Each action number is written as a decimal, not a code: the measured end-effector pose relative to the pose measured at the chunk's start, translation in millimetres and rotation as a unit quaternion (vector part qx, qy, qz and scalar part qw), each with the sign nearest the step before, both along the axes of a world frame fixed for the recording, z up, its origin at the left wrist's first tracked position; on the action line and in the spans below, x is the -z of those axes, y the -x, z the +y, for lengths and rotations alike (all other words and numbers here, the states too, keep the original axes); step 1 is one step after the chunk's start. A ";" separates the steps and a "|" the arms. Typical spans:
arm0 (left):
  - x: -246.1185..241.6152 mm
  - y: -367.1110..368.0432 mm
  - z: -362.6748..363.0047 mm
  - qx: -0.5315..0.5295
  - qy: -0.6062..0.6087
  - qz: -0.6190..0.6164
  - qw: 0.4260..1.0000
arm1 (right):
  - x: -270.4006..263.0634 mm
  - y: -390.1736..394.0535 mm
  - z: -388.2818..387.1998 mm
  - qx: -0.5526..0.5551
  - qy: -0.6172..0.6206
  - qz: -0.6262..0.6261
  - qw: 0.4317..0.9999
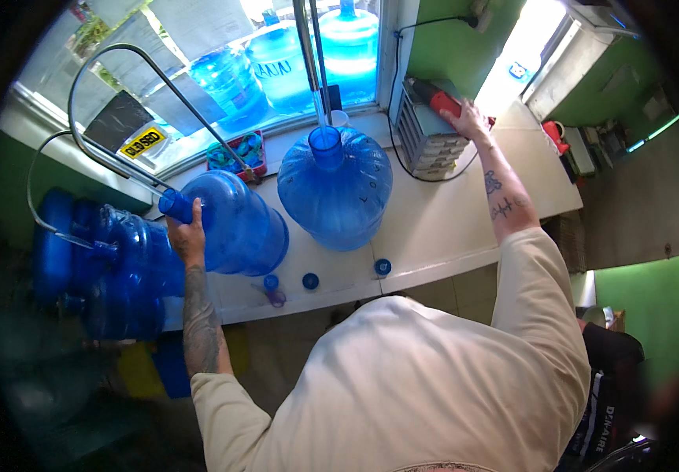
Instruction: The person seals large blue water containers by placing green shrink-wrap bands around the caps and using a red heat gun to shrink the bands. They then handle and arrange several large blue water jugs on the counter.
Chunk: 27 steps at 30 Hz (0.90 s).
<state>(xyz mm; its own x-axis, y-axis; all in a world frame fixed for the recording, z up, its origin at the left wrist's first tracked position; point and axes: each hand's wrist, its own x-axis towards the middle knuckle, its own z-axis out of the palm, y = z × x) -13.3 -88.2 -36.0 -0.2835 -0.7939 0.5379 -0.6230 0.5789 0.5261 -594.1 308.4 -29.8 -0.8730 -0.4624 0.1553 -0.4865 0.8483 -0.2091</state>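
My left hand [186, 235] is wrapped around the neck of a large blue plastic water jug [236, 221] on the counter. A bent metal tube [138, 183] reaches the mouth of that jug. To its right stands a second large blue jug [339, 189], with a straight metal pipe [317, 100] running down into its open neck. My right hand [468, 122] grips a red and black heat gun [441, 103], which rests on top of a stack of small drawers [431, 141]. Its nozzle points left, towards the window.
Blue caps [382, 266] and purple-handled scissors [278, 298] lie along the front edge of the white counter [439, 227]. A red basket [261, 154] of blue caps sits by the window. More jugs [132, 259] crowd the left. A black cord [394, 112] loops around the drawers.
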 end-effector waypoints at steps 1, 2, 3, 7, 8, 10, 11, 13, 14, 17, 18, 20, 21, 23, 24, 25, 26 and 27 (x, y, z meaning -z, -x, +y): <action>0.4 0.8 0.1 -0.001 0.003 0.000 1.000 | 7.6 2.5 -5.8 0.002 -0.039 0.003 0.999; 0.4 1.3 -0.3 -0.007 0.001 -0.001 1.000 | 15.6 3.0 -9.7 0.007 -0.030 0.054 0.998; 0.7 1.9 -0.4 -0.013 -0.004 -0.005 1.000 | 22.7 4.4 -10.6 -0.030 0.003 0.072 0.997; 1.2 2.2 -1.0 -0.003 -0.006 0.001 1.000 | 39.4 29.9 0.9 -0.112 0.096 0.111 0.983; 1.3 2.1 0.0 -0.007 -0.021 -0.003 1.000 | 37.2 47.5 8.8 -0.118 0.147 0.008 0.982; -0.3 1.7 3.1 -0.009 -0.025 0.016 1.000 | 33.2 89.8 17.2 -0.108 0.172 -0.085 0.975; -1.9 1.8 4.6 -0.014 -0.030 0.016 0.999 | 39.7 105.2 17.8 -0.076 0.164 -0.061 0.982; -5.3 3.3 8.8 -0.017 -0.016 0.021 1.000 | 57.8 128.2 15.8 -0.086 0.151 -0.143 0.974; -7.3 4.4 10.7 -0.036 -0.035 0.009 0.999 | 65.5 136.6 16.3 -0.120 0.164 -0.116 0.972; -11.3 6.3 15.2 -0.057 -0.041 0.007 0.997 | 88.8 148.3 13.2 -0.131 0.203 -0.154 0.958; -11.6 6.7 15.3 -0.059 -0.022 0.013 0.998 | 93.6 150.8 11.6 -0.196 0.223 -0.155 0.942; -10.0 5.9 15.1 -0.066 -0.016 0.012 0.998 | 98.0 157.0 9.5 -0.219 0.208 -0.160 0.940; -8.5 5.5 14.1 -0.060 -0.036 0.008 0.997 | 98.3 160.8 8.0 -0.215 0.199 -0.150 0.944; -5.4 4.6 11.0 -0.057 -0.057 0.003 0.997 | 97.3 168.0 4.7 -0.194 0.195 -0.121 0.954; -3.8 3.8 10.2 -0.065 -0.056 0.001 0.996 | 95.2 171.2 4.8 -0.193 0.193 -0.114 0.955; -3.1 3.1 9.1 -0.079 -0.060 -0.003 0.995 | 93.6 172.3 2.1 -0.150 0.150 -0.129 0.969; -2.1 2.6 9.2 -0.079 -0.049 -0.004 0.996 | 92.6 170.7 1.3 -0.144 0.101 -0.093 0.980; -1.6 2.4 8.5 -0.081 -0.050 -0.009 0.995 | 90.4 168.9 0.8 -0.085 0.024 -0.053 0.995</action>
<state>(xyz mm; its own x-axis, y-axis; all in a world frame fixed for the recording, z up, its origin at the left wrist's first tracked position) -15.7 -79.7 -34.4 -0.1562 -0.8791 0.4504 -0.7138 0.4156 0.5637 -762.9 309.2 -120.2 -0.7951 -0.5995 0.0918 -0.5955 0.7431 -0.3052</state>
